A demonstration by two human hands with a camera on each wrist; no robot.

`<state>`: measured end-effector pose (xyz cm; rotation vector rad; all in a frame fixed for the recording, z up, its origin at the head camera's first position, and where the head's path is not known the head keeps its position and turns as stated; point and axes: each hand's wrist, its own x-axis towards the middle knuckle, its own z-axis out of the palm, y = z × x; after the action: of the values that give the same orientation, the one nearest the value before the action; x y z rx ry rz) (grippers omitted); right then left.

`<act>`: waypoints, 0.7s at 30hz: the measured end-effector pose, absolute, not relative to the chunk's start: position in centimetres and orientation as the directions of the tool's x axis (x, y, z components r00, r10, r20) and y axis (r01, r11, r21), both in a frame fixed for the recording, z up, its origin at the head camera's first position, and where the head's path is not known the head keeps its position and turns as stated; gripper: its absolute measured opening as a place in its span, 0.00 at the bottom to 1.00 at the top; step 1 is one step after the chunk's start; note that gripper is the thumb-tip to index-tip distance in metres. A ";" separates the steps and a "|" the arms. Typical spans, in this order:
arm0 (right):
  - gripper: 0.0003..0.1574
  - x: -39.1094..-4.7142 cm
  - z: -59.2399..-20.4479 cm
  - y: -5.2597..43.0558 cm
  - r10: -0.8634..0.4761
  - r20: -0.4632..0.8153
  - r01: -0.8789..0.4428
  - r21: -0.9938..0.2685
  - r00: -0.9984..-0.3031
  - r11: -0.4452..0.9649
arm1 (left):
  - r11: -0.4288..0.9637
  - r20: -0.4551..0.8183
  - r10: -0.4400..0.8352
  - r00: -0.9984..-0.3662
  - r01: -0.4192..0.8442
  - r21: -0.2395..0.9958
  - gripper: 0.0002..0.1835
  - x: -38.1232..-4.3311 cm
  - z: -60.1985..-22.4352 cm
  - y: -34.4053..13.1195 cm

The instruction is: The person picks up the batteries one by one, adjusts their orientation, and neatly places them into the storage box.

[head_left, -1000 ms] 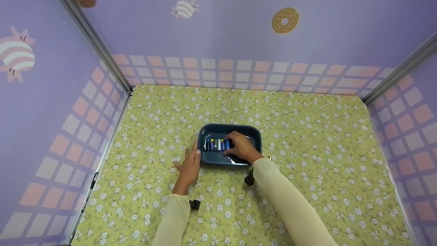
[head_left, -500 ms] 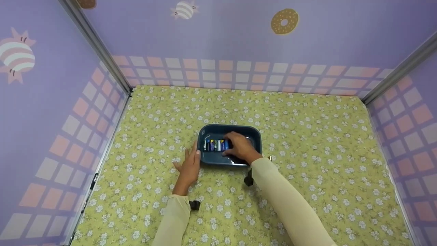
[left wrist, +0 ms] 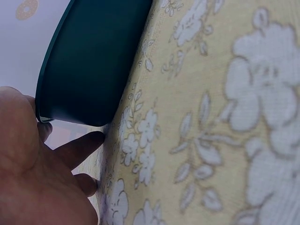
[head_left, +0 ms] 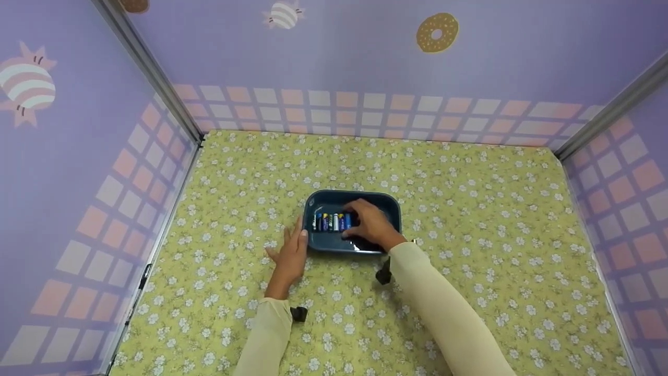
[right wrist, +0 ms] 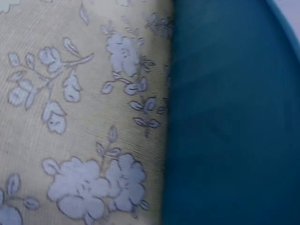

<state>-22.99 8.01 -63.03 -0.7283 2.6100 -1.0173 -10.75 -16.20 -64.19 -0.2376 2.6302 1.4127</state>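
Observation:
A row of several batteries [head_left: 335, 223] lies side by side in the dark teal tray [head_left: 326, 243], white, blue, and purple with yellow. In the head view my right hand [head_left: 369, 223] reaches over the tray's right side. Its thumb and fingers curl round the blue battery [head_left: 348, 221] at the row's right end, one at each end of it. My left hand [head_left: 291, 256] rests along the tray's left wall with its fingers stretched out. The left wrist view has that hand [left wrist: 42, 173] close against the tray's corner [left wrist: 89, 70]. In the right wrist view the hand is hidden; the tray's outer wall [right wrist: 229, 117] fills the right part.
A yellow-green floral cloth [head_left: 469, 224] covers the table. Purple walls [head_left: 334, 52] close it in at the back and both sides. Just past the right sleeve a small metallic-looking thing [head_left: 415, 241] peeks out. Black wrist devices [head_left: 298, 314] hang at both cuffs.
Hardly anything differs. Both hands, the tray and the row of batteries keep their places, with only a slight shift of the whole head view.

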 end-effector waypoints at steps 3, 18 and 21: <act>0.43 -23.0 -62.2 8.5 -0.521 -0.037 -0.360 -0.681 -0.853 0.638 | 0.544 -0.200 -0.067 -0.978 -0.204 0.814 0.37 -10.8 -64.2 -16.2; 0.35 -22.9 -55.8 16.2 -0.361 0.242 -0.420 -0.697 -0.901 0.581 | 0.552 -0.199 -0.080 -0.977 -0.209 0.807 0.37 -11.0 -64.4 -16.1; 0.33 -22.7 -55.7 18.1 -0.342 0.255 -0.419 -0.687 -0.904 0.594 | 0.547 -0.198 -0.078 -0.977 -0.208 0.811 0.37 -10.9 -64.3 -16.0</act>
<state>-22.68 18.07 -55.72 -0.6918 2.8890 -1.2869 -10.95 -16.03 -64.34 -0.2448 2.6392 1.4113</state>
